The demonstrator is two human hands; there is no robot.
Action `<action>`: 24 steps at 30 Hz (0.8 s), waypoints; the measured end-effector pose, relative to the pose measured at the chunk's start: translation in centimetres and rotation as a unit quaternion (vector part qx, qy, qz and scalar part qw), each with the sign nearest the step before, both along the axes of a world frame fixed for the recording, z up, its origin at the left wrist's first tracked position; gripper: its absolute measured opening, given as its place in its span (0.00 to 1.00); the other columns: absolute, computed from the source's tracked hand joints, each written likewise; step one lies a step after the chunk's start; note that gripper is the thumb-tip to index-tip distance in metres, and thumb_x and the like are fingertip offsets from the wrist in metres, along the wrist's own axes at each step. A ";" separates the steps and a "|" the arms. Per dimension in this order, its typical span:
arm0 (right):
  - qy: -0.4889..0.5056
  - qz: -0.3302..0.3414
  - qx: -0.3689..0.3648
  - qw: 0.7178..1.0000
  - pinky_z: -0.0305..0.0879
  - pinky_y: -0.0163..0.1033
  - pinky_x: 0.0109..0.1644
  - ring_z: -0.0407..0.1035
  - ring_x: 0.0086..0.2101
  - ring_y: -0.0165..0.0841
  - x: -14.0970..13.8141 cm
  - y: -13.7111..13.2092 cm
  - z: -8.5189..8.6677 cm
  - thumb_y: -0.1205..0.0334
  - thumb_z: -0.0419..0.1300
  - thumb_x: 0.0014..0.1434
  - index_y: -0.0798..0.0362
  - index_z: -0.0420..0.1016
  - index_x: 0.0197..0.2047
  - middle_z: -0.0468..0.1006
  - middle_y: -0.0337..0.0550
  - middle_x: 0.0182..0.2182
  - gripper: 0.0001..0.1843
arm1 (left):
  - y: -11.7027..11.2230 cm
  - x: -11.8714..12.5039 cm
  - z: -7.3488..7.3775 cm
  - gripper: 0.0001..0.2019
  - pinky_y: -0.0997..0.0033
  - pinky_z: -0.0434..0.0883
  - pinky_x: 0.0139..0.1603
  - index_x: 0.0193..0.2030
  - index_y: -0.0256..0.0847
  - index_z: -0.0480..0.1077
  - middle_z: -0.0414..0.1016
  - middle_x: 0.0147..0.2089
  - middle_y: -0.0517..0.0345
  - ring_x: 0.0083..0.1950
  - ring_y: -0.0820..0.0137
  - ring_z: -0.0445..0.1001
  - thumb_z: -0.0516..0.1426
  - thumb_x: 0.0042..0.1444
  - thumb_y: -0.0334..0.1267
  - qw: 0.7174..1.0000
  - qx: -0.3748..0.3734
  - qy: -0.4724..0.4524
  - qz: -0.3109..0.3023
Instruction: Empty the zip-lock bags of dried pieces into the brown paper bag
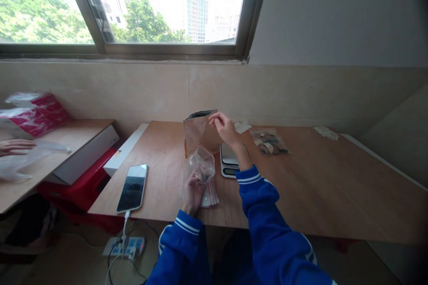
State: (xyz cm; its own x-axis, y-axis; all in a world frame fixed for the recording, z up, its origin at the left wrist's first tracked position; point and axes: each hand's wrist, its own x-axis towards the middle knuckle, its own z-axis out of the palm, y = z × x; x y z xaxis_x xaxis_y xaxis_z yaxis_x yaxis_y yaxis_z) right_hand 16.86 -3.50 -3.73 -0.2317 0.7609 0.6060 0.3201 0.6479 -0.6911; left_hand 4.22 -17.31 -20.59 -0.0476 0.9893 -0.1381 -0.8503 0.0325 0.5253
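Observation:
My left hand [193,192] grips a clear zip-lock bag [203,160] whose mouth gapes upward, with a few small dark pieces low inside it. My right hand [224,128] is raised at the upper right edge of a standing brown paper pouch [195,133], fingers curled in a pinch; what they hold, if anything, is too small to make out. The pouch is open at the top and dark inside. Under my right wrist lies a small digital scale [229,156], partly hidden. A stack of flat zip-lock bags [210,195] rests beside my left hand.
A filled zip-lock bag of brownish pieces [270,142] lies right of the scale. On the left, a charging phone [133,187] trails a cable to a power strip [133,246]. Another person's hand [16,147] is over plastic on the neighbouring table [90,131]. Crumpled white material [326,132] sits far right.

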 end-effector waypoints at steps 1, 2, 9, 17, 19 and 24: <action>-0.018 0.033 -0.045 0.998 0.68 0.38 0.42 0.72 0.35 0.33 0.5 -1.1 -0.6 0.65 0.48 0.63 0.51 0.73 0.40 0.77 0.41 0.32 0.12 | -0.1 0.0 0.1 0.25 0.68 0.71 0.54 0.56 0.38 0.70 0.77 0.53 0.49 0.52 0.65 0.76 0.56 0.48 0.29 1.000 0.005 0.000 -0.005; -0.048 0.064 -0.085 0.993 0.68 0.36 0.40 0.73 0.34 0.32 1.0 -2.1 -1.3 0.66 0.48 0.62 0.52 0.74 0.38 0.77 0.40 0.31 0.12 | -0.1 0.1 0.2 0.26 0.68 0.71 0.54 0.57 0.38 0.70 0.77 0.54 0.48 0.53 0.65 0.76 0.56 0.48 0.28 1.000 0.006 0.002 -0.009; -0.213 0.117 -0.204 0.948 0.66 0.36 0.39 0.74 0.35 0.35 2.6 -5.3 -5.8 0.72 0.51 0.57 0.55 0.80 0.35 0.82 0.45 0.35 0.15 | -0.6 0.3 0.7 0.28 0.68 0.69 0.56 0.59 0.39 0.69 0.76 0.56 0.49 0.56 0.63 0.75 0.62 0.49 0.27 0.999 0.004 0.049 -0.017; -0.179 0.245 -0.234 0.924 0.67 0.36 0.39 0.72 0.37 0.35 3.0 -5.6 -6.2 0.52 0.60 0.60 0.53 0.78 0.48 0.80 0.44 0.39 0.18 | -0.3 0.6 0.5 0.19 0.72 0.71 0.54 0.46 0.41 0.74 0.80 0.47 0.55 0.50 0.69 0.78 0.68 0.46 0.28 0.996 -0.006 0.081 0.042; -0.186 0.259 -0.248 0.915 0.67 0.36 0.39 0.72 0.36 0.35 3.0 -5.9 -6.4 0.50 0.64 0.57 0.51 0.76 0.51 0.80 0.43 0.39 0.21 | -0.2 0.5 0.2 0.18 0.73 0.73 0.50 0.44 0.40 0.74 0.80 0.44 0.56 0.45 0.71 0.79 0.69 0.45 0.29 0.995 -0.032 0.077 0.058; -0.209 0.269 -0.263 0.902 0.66 0.40 0.45 0.72 0.41 0.38 2.7 -6.4 -7.1 0.52 0.66 0.55 0.52 0.74 0.52 0.79 0.44 0.44 0.23 | -0.2 0.4 -0.1 0.15 0.72 0.73 0.47 0.36 0.37 0.73 0.80 0.38 0.56 0.40 0.71 0.79 0.71 0.43 0.33 0.992 -0.037 0.099 0.066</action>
